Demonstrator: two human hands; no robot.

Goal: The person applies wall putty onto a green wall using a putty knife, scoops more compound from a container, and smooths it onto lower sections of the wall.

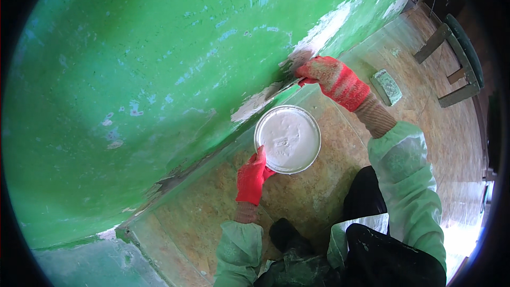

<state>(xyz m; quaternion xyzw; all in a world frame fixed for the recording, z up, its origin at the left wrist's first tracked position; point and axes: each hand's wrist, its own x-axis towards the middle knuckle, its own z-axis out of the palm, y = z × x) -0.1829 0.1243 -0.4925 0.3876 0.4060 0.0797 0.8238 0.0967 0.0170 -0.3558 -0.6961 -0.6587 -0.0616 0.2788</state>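
Obstacles: green wall [133,74] from 9 to 1 o'clock; wooden stool [457,64] at 2. Free: bare floor [425,122] at 3.

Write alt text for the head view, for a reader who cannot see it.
The right hand, in a red glove, presses a putty knife against a worn green wall near a patch of white filler. The left hand grips the rim of a round tub of white filler above the floor. A sanding block lies on the floor behind.

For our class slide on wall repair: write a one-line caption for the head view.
Left hand holds a tub of white filler while the right hand presses a putty knife to the green wall.
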